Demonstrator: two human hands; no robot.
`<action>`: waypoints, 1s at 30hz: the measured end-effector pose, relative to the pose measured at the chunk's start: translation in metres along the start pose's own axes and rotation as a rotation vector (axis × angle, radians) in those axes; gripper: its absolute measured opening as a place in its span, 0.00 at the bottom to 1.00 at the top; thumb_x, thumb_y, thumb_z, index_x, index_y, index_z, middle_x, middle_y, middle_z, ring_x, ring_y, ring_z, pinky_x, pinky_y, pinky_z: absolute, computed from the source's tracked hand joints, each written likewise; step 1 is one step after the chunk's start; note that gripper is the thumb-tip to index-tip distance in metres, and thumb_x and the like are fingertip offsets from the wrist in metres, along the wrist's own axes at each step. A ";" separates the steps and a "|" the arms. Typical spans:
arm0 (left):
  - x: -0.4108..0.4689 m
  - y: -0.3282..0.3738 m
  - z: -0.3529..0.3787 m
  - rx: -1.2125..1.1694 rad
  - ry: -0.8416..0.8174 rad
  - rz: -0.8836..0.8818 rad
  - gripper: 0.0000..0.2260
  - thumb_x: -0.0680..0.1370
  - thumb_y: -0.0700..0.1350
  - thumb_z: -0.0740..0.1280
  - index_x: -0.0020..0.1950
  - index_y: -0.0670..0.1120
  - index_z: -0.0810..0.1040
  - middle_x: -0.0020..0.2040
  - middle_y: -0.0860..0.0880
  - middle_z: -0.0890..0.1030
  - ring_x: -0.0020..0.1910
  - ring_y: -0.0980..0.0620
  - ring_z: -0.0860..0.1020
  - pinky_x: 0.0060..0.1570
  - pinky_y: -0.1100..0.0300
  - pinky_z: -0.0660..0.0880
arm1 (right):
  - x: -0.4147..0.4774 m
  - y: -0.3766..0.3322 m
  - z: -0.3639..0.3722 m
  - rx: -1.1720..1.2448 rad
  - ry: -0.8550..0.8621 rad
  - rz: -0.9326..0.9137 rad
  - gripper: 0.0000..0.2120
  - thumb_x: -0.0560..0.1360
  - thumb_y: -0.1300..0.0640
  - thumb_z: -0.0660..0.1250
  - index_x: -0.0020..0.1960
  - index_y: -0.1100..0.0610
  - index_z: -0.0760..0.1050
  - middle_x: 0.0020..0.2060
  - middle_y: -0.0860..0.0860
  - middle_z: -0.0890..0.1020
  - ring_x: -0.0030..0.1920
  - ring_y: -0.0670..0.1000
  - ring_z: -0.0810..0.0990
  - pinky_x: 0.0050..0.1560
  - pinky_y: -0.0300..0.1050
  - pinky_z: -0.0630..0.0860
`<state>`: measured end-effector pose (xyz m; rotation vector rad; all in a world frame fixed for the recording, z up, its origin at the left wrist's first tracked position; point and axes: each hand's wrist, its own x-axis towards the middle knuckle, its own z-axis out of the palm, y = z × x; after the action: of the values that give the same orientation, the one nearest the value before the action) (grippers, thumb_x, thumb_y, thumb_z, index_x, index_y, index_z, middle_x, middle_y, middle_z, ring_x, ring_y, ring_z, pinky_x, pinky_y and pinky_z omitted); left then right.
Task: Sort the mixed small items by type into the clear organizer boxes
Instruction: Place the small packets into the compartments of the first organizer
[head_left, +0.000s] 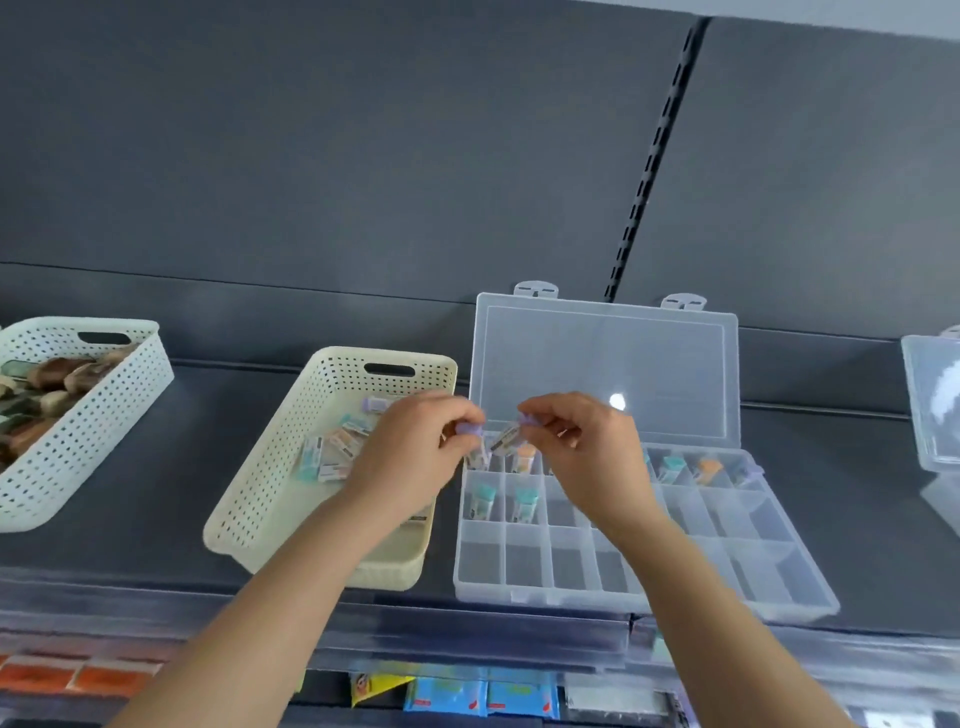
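A small purple-capped labelled tube (506, 435) is pinched by its cap in the fingertips of the right hand (582, 452). It hangs just over the far-left compartments of the clear plastic compartmented organizer box (571, 577). The left hand (410, 452), close beside the right, has its fingers curled round a second purple-capped piece (466, 429); I cannot tell whether that is a whole tube.

Beneath the two hands, orange-capped tubes (524, 460) sit in the box's far row and teal-capped tubes (483, 501) stand in the next. The rows nearer the wrists look unfilled. Under the left hand sits the cream perforated plastic basket (270, 499), with a heap of mixed tubes (332, 452) left to sort, so I'd judge the job well short of halfway.

Everything rests on a dark grey shelf (156, 467). Far out past the left hand stands a white perforated basket (104, 410) of brownish items, and beyond the right hand another clear box (935, 405) shows at the edge.
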<state>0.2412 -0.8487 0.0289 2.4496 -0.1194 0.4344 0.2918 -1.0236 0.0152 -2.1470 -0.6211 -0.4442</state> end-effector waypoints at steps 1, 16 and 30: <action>0.002 0.008 0.009 0.012 0.001 0.030 0.05 0.75 0.41 0.70 0.50 0.46 0.83 0.44 0.55 0.78 0.41 0.58 0.75 0.44 0.64 0.73 | -0.003 0.006 -0.008 -0.023 0.019 0.006 0.07 0.71 0.63 0.72 0.48 0.57 0.83 0.38 0.47 0.83 0.35 0.44 0.78 0.39 0.31 0.75; 0.014 0.060 0.099 0.338 -0.195 0.195 0.07 0.78 0.44 0.64 0.49 0.48 0.82 0.47 0.52 0.80 0.49 0.53 0.74 0.45 0.61 0.70 | -0.038 0.080 -0.058 -0.312 -0.173 -0.050 0.04 0.70 0.63 0.72 0.42 0.55 0.82 0.37 0.49 0.83 0.38 0.51 0.79 0.36 0.44 0.77; 0.009 0.053 0.111 0.396 -0.222 0.157 0.06 0.78 0.44 0.65 0.49 0.50 0.81 0.48 0.53 0.81 0.47 0.56 0.72 0.45 0.63 0.63 | -0.042 0.090 -0.047 -0.370 -0.357 -0.037 0.07 0.76 0.55 0.67 0.51 0.50 0.81 0.49 0.47 0.83 0.48 0.47 0.79 0.49 0.39 0.77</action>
<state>0.2704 -0.9583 -0.0190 2.8879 -0.3499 0.2702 0.3040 -1.1201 -0.0353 -2.6005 -0.8278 -0.2044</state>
